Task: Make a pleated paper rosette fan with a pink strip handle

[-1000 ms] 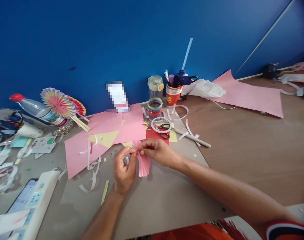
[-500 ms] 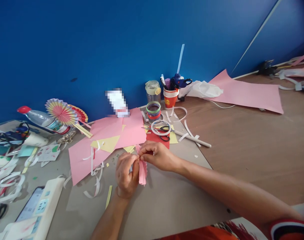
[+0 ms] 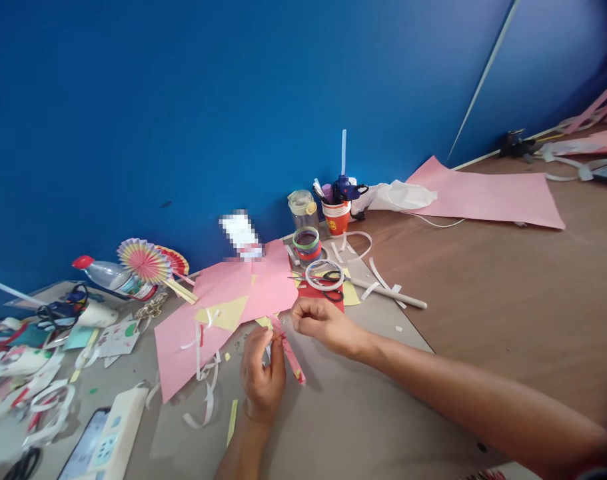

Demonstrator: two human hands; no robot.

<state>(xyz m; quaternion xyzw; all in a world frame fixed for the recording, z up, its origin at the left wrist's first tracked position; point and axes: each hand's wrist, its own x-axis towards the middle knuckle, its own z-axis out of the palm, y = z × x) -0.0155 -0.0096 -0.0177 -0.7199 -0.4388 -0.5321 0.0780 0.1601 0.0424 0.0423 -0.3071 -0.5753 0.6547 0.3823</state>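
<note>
Left hand point(image 3: 264, 373): thumb and finger pinched on slim, folded pink paper strip point(image 3: 295, 367), slanting over smooth grey surface point(image 3: 343, 420). Right hand point(image 3: 328, 327) just beside, fingers curled together; whether gripping anything thin, cannot tell. Step seems to be cinching strip's middle; calls for steady left pinch. Beyond: flat pink sheets point(image 3: 178, 347), round pleated fan point(image 3: 146, 260).
</note>
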